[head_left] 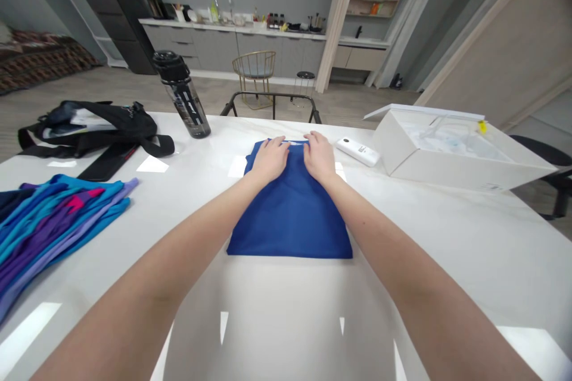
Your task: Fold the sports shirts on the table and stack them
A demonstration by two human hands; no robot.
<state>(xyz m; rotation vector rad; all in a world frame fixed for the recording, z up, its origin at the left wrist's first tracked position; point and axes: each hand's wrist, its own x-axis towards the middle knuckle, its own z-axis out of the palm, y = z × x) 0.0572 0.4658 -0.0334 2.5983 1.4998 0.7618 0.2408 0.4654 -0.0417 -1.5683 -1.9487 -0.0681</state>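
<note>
On my feed: blue cloth (290, 220) lies flat on white table (447, 232), left hand (271, 159) and right hand (320, 158) on its far end, fingers bent; can't tell if they pinch. Looks light, soft, not fragile, maybe slippery. I'd grip both far corners.

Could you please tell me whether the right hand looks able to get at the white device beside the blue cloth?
Probably yes: the right hand rests on the blue cloth, the white device lies just to its right, and nothing visible stands between them.
</note>
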